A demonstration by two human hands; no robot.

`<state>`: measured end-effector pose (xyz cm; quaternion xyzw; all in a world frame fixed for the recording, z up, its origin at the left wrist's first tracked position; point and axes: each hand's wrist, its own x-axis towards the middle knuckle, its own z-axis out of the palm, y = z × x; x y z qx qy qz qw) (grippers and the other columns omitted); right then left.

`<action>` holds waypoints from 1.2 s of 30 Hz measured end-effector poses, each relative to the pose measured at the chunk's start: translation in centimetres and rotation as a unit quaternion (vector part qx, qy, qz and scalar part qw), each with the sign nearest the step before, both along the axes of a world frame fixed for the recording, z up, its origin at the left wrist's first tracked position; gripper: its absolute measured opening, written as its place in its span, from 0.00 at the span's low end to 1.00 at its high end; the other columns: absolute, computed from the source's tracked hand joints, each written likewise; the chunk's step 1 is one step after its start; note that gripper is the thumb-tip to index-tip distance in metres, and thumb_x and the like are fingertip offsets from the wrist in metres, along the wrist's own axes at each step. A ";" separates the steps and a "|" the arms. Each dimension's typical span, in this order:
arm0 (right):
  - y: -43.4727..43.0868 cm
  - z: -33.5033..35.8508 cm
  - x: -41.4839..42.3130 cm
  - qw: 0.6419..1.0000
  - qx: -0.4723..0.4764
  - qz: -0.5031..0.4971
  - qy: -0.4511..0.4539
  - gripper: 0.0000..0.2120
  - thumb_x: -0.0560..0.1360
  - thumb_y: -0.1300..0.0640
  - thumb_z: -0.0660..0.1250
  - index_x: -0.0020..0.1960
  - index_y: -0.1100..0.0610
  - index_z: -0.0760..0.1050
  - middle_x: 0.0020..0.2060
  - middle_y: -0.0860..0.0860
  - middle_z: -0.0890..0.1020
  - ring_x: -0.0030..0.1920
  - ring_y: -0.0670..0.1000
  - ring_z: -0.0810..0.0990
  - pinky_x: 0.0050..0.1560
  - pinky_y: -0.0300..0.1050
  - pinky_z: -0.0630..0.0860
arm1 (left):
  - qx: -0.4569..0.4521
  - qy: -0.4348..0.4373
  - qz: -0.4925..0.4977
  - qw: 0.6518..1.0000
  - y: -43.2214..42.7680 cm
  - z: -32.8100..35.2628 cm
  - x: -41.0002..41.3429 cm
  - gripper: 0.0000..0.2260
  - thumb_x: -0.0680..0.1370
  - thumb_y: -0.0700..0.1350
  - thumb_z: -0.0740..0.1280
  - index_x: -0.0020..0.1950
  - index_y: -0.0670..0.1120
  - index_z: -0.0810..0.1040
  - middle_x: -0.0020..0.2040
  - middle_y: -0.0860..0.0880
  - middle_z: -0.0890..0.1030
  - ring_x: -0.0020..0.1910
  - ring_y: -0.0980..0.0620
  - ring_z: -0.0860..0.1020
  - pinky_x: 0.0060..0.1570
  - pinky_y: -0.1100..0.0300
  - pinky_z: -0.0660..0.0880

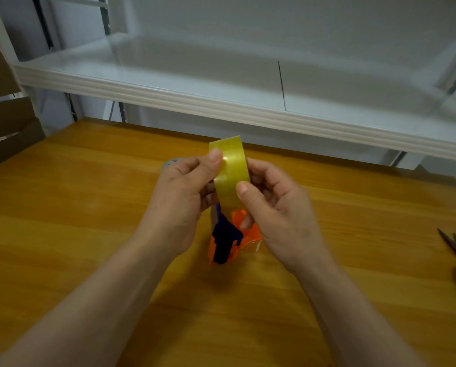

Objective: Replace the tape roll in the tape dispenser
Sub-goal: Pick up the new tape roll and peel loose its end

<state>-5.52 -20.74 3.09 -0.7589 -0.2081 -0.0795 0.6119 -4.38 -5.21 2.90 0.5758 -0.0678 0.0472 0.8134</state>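
Head view is showing the left hand (184, 192) pinching the yellow tape roll (231, 173) by its rim, thumb pressing the glossy band. Roll is standing on edge above the orange tape dispenser (250, 234), over the tabletop (89, 207). Right hand (277, 207) is gripping the opposite rim. It is likely handling light, stiff and slick; holding the edges looks safest.

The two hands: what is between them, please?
In the head view, the yellow tape roll stands on edge between the left hand and right hand, both gripping it; the orange dispenser shows just below.
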 end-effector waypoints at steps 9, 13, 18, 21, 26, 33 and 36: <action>-0.9 0.3 0.5 0.998 0.045 -0.042 0.009 0.11 0.81 0.59 0.64 0.62 0.51 0.78 0.48 0.51 0.84 0.33 0.48 0.79 0.32 0.40 0.78 | 0.202 -0.080 -0.003 0.976 -1.4 -0.6 -1.0 0.12 0.80 0.42 0.69 0.63 0.50 0.77 0.55 0.51 0.85 0.56 0.54 0.83 0.58 0.52 0.79; -0.7 0.3 0.4 0.999 0.046 -0.017 0.011 0.14 0.81 0.61 0.65 0.65 0.53 0.77 0.50 0.48 0.84 0.34 0.42 0.79 0.32 0.38 0.77 | 0.117 -0.062 0.012 0.991 -1.1 -0.4 -0.9 0.05 0.80 0.42 0.68 0.55 0.48 0.81 0.46 0.53 0.85 0.47 0.55 0.83 0.48 0.60 0.79; 0.1 -0.1 0.1 1.000 0.005 0.011 0.004 0.16 0.80 0.61 0.65 0.67 0.54 0.75 0.53 0.50 0.82 0.41 0.44 0.80 0.35 0.41 0.80 | -0.011 0.006 0.001 1.000 0.0 0.3 -0.2 0.12 0.81 0.48 0.64 0.51 0.41 0.82 0.43 0.45 0.85 0.41 0.49 0.83 0.44 0.55 0.80; 0.2 0.0 0.0 0.999 0.033 -0.004 0.013 0.12 0.81 0.60 0.65 0.64 0.54 0.77 0.49 0.49 0.83 0.36 0.48 0.81 0.30 0.42 0.79 | 0.033 -0.008 -0.011 0.999 0.1 0.2 -0.2 0.16 0.79 0.54 0.64 0.51 0.43 0.84 0.43 0.44 0.85 0.42 0.46 0.82 0.43 0.55 0.80; -0.3 0.0 0.4 0.997 0.061 -0.030 0.018 0.11 0.81 0.59 0.64 0.62 0.54 0.78 0.49 0.50 0.84 0.40 0.47 0.83 0.34 0.41 0.80 | 0.155 -0.074 -0.037 0.984 -0.5 -0.4 -0.5 0.10 0.78 0.47 0.70 0.59 0.49 0.81 0.52 0.51 0.86 0.50 0.54 0.83 0.49 0.58 0.80; -0.3 0.1 0.2 0.999 0.049 0.000 0.012 0.13 0.81 0.62 0.64 0.64 0.53 0.77 0.51 0.48 0.83 0.38 0.44 0.82 0.31 0.39 0.79 | 0.098 -0.030 0.022 0.995 -0.5 -0.5 -0.4 0.08 0.80 0.48 0.67 0.54 0.46 0.82 0.46 0.49 0.85 0.46 0.51 0.82 0.48 0.54 0.78; 0.0 0.0 0.2 0.999 0.037 0.007 0.017 0.13 0.81 0.61 0.64 0.64 0.53 0.77 0.49 0.46 0.83 0.37 0.46 0.81 0.30 0.39 0.78 | 0.040 0.013 0.011 0.999 -0.3 -0.2 -0.2 0.13 0.82 0.49 0.65 0.55 0.40 0.81 0.42 0.46 0.84 0.42 0.49 0.82 0.47 0.52 0.77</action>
